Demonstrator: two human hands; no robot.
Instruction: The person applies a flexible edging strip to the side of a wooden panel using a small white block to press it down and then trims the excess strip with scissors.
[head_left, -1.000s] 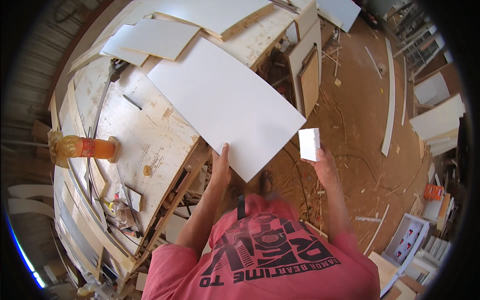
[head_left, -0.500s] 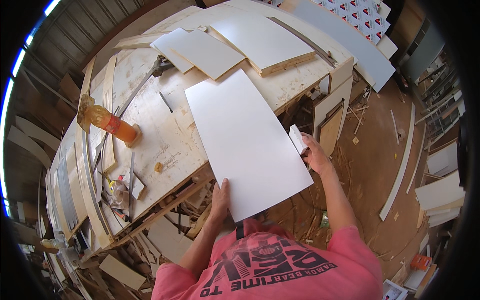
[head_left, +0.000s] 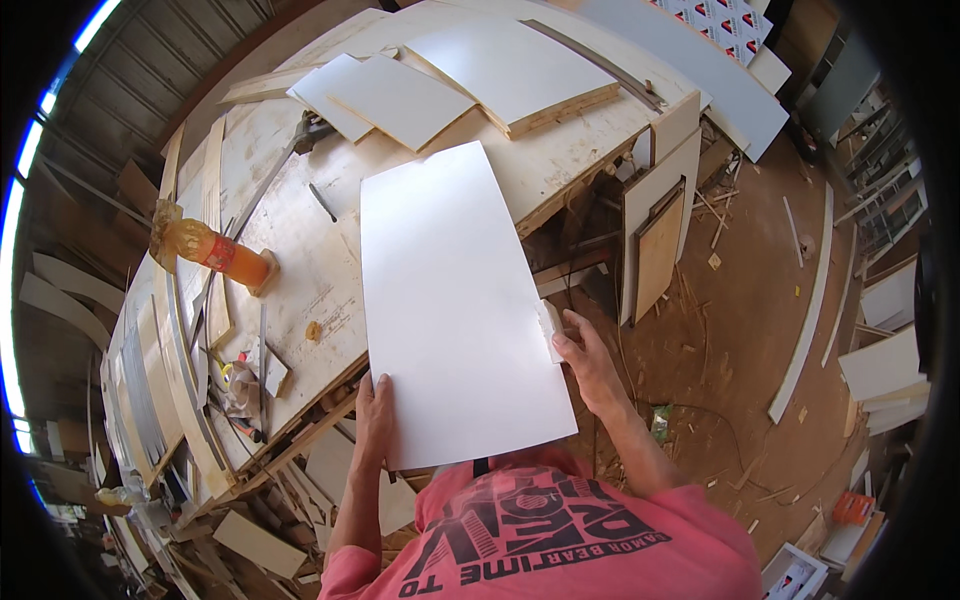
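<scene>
A long white rectangular panel (head_left: 460,310) lies across the front of me, its far end over the workbench (head_left: 330,265). My left hand (head_left: 375,420) grips the panel's left edge near its close end, thumb on top and the other fingers hidden beneath. In my right hand (head_left: 592,368) is a small white block (head_left: 551,332), pinched between thumb and fingers. The block rests along the panel's right edge; whether it presses on the edge or the face I cannot tell.
White panels (head_left: 400,95) and a thicker white stack (head_left: 510,70) lie on the bench's far side. An orange bottle (head_left: 235,258) and a thin dark stick (head_left: 322,203) are at left. Boards (head_left: 662,235) lean against the bench's right end. Offcuts litter the brown floor (head_left: 740,340).
The panel has swung straighter, its near end moving left. My right hand has brought the block left and down against the panel's edge. My left hand has shifted left with the panel.
</scene>
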